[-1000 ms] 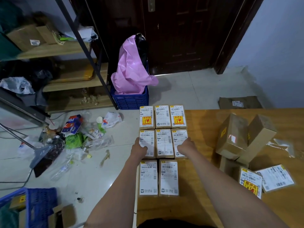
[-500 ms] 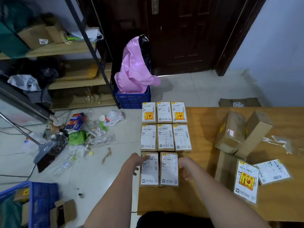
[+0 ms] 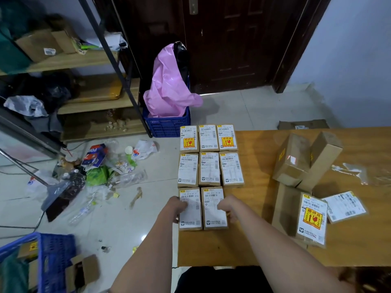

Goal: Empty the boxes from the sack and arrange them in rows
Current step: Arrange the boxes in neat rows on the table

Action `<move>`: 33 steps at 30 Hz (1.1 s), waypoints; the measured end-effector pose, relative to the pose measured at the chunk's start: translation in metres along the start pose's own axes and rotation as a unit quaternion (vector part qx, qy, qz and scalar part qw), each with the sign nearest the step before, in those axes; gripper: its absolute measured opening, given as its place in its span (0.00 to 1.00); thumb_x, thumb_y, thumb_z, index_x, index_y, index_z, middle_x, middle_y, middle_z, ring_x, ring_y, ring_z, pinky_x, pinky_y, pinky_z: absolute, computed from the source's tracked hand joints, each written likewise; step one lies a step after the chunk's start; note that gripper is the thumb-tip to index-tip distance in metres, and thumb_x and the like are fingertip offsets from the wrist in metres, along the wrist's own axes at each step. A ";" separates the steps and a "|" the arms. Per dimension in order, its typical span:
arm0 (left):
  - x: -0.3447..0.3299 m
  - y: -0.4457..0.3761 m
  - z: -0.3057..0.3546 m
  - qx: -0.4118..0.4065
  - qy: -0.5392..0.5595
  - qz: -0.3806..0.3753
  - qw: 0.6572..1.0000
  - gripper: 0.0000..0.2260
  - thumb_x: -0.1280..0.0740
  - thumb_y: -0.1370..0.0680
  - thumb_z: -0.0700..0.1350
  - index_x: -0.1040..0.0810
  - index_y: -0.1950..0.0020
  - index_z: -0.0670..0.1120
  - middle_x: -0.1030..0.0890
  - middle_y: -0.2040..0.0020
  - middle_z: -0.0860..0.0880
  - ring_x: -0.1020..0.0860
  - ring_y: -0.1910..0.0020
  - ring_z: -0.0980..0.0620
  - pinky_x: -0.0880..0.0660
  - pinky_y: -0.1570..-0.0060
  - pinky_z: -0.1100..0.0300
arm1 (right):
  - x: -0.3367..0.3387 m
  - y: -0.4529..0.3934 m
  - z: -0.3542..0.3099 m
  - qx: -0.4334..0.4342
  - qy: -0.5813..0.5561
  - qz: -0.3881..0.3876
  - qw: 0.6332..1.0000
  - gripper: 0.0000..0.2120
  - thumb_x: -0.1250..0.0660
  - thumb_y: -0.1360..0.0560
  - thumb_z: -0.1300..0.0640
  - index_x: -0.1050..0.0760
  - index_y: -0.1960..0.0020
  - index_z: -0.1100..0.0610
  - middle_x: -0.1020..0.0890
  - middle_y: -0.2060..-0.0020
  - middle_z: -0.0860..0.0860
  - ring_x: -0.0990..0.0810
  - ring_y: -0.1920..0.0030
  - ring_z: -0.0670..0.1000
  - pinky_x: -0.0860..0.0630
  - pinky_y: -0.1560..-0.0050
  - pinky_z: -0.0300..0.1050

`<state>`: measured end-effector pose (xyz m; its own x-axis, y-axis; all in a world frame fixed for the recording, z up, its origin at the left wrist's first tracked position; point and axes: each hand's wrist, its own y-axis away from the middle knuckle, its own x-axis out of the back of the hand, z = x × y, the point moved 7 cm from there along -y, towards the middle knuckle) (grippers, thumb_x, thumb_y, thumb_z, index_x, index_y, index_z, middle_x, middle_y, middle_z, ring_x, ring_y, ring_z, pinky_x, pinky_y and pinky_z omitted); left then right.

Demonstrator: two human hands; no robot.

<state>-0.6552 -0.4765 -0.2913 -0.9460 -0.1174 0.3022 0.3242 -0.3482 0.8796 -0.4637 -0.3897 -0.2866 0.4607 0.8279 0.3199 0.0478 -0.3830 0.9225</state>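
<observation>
We see a blue crate [image 3: 167,125] on the floor past the desk [image 3: 260,246], holding a pink plastic bag [image 3: 169,85] that spills over its rim. A second blue crate [image 3: 55,256] sits at lower left with cardboard in it, and an open carton [image 3: 82,271] lies beside it.

On the desk's left part, small brown boxes lie flat in rows, white shipping labels up: three in the far row [image 3: 208,138], two of them with yellow fragile stickers, three in the middle row [image 3: 209,169], and two in the near row. Our left hand [image 3: 175,208] rests on the near-left box [image 3: 190,209], fingers curled at its left edge; our right hand [image 3: 227,207] curls round the right edge of the near-right box [image 3: 214,208]. Both hands squeeze the pair together. To the right lies a loose heap of boxes [image 3: 304,166], some tilted, one [image 3: 313,220] showing a yellow sticker.
</observation>
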 end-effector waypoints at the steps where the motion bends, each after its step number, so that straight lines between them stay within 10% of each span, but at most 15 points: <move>1: 0.001 -0.001 0.000 -0.004 0.010 0.006 1.000 0.21 0.36 0.20 0.44 0.34 0.29 0.41 0.23 0.36 0.40 0.23 0.40 0.39 0.23 0.42 0.45 | 0.000 0.001 0.001 0.002 -0.004 0.002 1.000 0.18 0.39 0.21 0.59 0.30 0.32 0.60 0.25 0.36 0.59 0.24 0.40 0.61 0.22 0.48 0.53; 5: 0.008 -0.006 0.006 -0.052 0.091 0.032 0.994 0.39 0.31 0.23 0.40 0.53 0.20 0.49 0.31 0.28 0.42 0.28 0.33 0.39 0.25 0.42 0.46 | 0.001 -0.002 0.005 0.001 -0.012 0.007 1.000 0.17 0.39 0.21 0.59 0.28 0.34 0.60 0.23 0.39 0.59 0.22 0.43 0.61 0.21 0.51 0.53; 11: -0.001 -0.007 0.017 -0.084 0.064 0.006 0.994 0.34 0.37 0.24 0.30 0.43 0.24 0.52 0.25 0.45 0.47 0.26 0.46 0.45 0.25 0.52 0.50 | -0.001 -0.004 0.005 0.007 -0.012 0.011 1.000 0.17 0.38 0.21 0.59 0.27 0.34 0.60 0.22 0.39 0.59 0.23 0.47 0.60 0.23 0.55 0.53; 19: 0.004 -0.016 0.015 -0.054 0.097 0.001 0.994 0.34 0.33 0.22 0.40 0.47 0.23 0.56 0.25 0.34 0.42 0.25 0.40 0.42 0.26 0.49 0.48 | 0.039 -0.002 -0.015 0.070 0.050 0.190 0.978 0.12 0.40 0.21 0.62 0.27 0.39 0.61 0.23 0.58 0.52 0.27 0.65 0.47 0.33 0.72 0.39; 25: 0.023 -0.031 0.039 -0.090 0.100 0.069 0.989 0.32 0.36 0.19 0.46 0.48 0.20 0.47 0.33 0.26 0.41 0.30 0.30 0.41 0.30 0.35 0.49 | 0.056 -0.005 -0.068 0.151 0.053 0.217 0.963 0.17 0.39 0.21 0.60 0.32 0.33 0.60 0.26 0.38 0.56 0.22 0.47 0.55 0.29 0.63 0.42; 33: 0.023 -0.043 0.062 -0.115 0.080 0.072 0.988 0.26 0.36 0.21 0.40 0.38 0.24 0.48 0.25 0.34 0.42 0.23 0.41 0.42 0.22 0.44 0.50 | 0.060 -0.018 -0.082 0.119 0.051 0.177 0.976 0.04 0.38 0.22 0.63 0.32 0.49 0.59 0.24 0.40 0.60 0.28 0.66 0.49 0.34 0.73 0.39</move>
<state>-0.6906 -0.4063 -0.2998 -0.8843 -0.3203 0.3397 0.4636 -0.5165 0.7199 -0.5094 -0.2996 -0.2668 0.3954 0.6585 0.6404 0.1117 -0.7265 0.6780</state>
